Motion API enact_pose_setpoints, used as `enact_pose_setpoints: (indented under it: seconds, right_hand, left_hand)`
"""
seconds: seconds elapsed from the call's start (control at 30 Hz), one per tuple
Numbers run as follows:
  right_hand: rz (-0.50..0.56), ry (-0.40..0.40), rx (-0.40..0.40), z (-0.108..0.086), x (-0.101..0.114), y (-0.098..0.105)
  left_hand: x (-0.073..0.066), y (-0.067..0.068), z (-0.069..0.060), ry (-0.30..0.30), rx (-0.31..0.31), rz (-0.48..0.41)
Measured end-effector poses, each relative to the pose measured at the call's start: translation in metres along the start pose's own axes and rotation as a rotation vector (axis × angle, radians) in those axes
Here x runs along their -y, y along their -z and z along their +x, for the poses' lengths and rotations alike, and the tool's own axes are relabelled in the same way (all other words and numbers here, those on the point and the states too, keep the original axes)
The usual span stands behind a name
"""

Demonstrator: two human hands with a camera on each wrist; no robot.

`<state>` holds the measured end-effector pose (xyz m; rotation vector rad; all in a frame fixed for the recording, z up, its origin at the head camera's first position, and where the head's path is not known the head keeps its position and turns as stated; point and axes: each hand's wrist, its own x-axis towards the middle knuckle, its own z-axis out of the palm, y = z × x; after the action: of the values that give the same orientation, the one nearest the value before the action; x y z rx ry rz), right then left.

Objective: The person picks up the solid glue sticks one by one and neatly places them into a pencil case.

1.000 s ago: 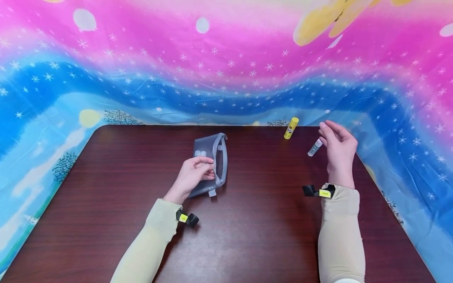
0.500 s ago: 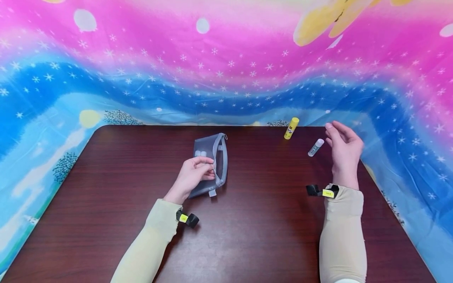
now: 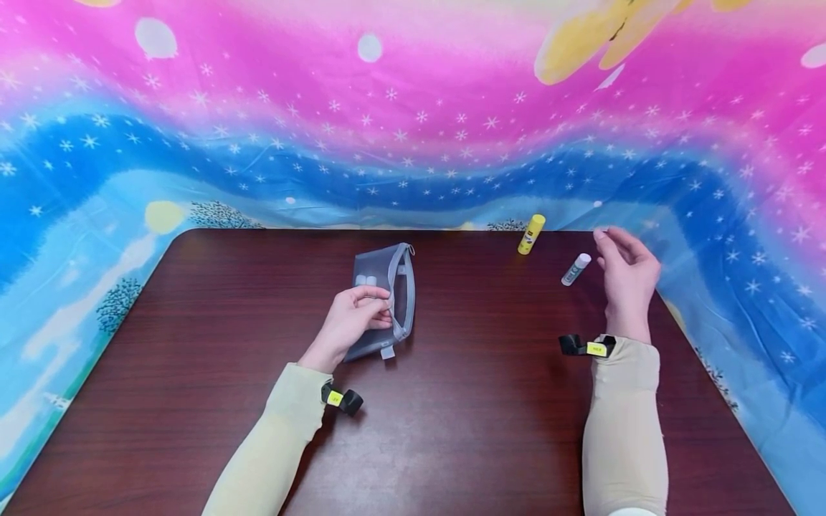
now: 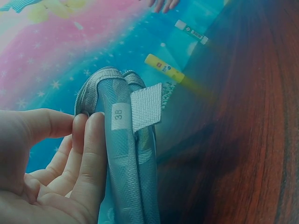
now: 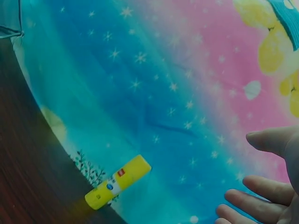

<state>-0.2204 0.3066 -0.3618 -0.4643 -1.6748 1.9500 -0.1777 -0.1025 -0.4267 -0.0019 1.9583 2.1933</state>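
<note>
In the head view my left hand pinches the near side of a grey mesh zipper pouch by its rim between thumb and fingers. The pouch mouth gapes to the right, and small white-ended things show through the mesh. A label reading 38 and a fabric tab face the left wrist camera. My right hand hovers with loose fingers just right of a small white-capped glue stick, apart from it. A yellow glue stick stands upright farther back; the right wrist view shows nothing between thumb and fingers.
A dark brown wooden table lies beneath everything. Its far edge meets a printed cloth backdrop in pink and blue, which also rises on both sides.
My right hand has drawn slightly to the right, away from the white-capped glue stick, which now shows fully. The left hand and the pouch stay put.
</note>
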Motion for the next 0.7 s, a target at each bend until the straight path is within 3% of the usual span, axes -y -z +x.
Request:
enact_pose_setpoints:
  seconds: [0.3,0.53,0.7]
  right_hand:
    - [-0.128,-0.055,-0.013,0.009,-0.015,0.006]
    - [-0.165,-0.099,-0.016,0.016,-0.030,0.010]
    - [-0.268,-0.146,0.002,0.017,-0.037,0.012]
  left_hand:
    - [0.001,0.000,0.000,-0.002,-0.001,0.002]
    - [0.003,0.000,0.002,-0.006,-0.004,-0.002]
    - [0.003,0.000,0.002,-0.009,-0.004,-0.006]
